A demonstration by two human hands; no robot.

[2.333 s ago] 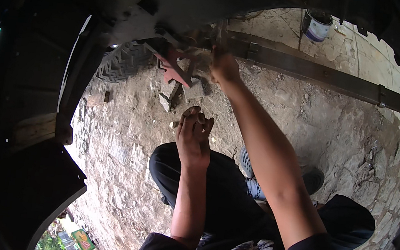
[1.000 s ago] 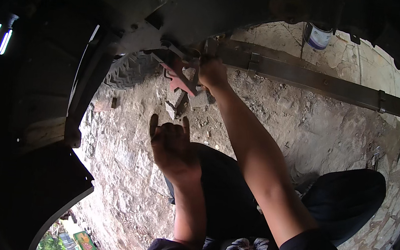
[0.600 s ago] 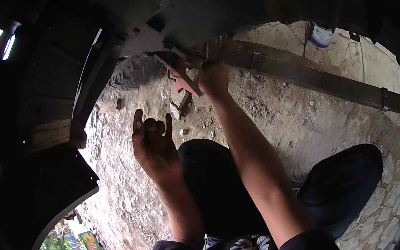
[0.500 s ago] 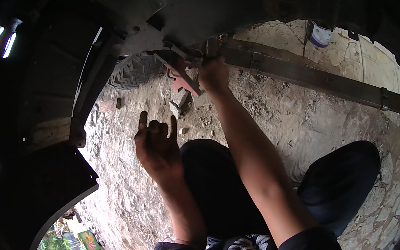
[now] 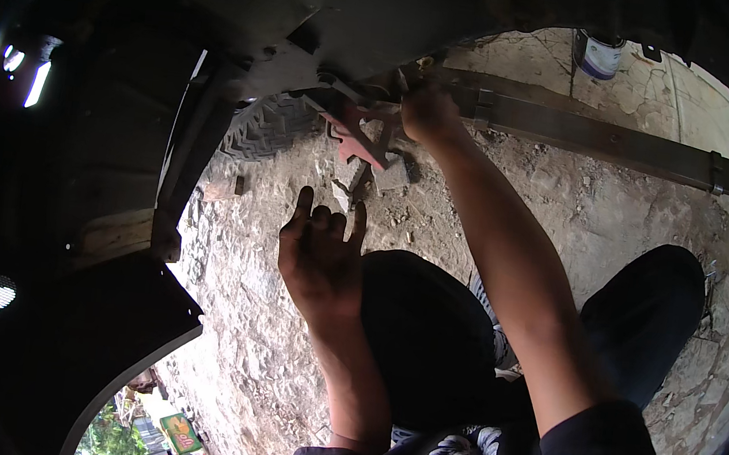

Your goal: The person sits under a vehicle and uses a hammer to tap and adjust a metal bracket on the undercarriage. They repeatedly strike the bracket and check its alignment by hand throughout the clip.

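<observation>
My left hand (image 5: pixel 321 263) is raised in the middle, over the rough ground. Two of its outer fingers stretch up and apart while those between are curled; nothing shows in it. Farther up, my right hand (image 5: pixel 431 113) is closed beside the near end of a long dark metal beam (image 5: pixel 587 134), under the dark vehicle body (image 5: pixel 351 13). A thin pale sliver sticks out at its fingertips, too small to name. Shadow hides the rest of its grip. Left of that hand are a reddish metal bracket (image 5: pixel 354 140) and a dark bar.
A treaded tyre (image 5: pixel 268 129) lies beyond my left hand. Stone blocks (image 5: pixel 392 174) sit beneath the bracket. Dark body panels (image 5: pixel 63 302) close in the left side. A paint can (image 5: pixel 597 57) stands at the far right. My bent knees (image 5: pixel 648 319) are below the beam.
The whole view has shifted, so things sit farther right. My right hand has turned slightly at the beam's end, and a pale sliver now shows there. My left hand keeps its pose.
</observation>
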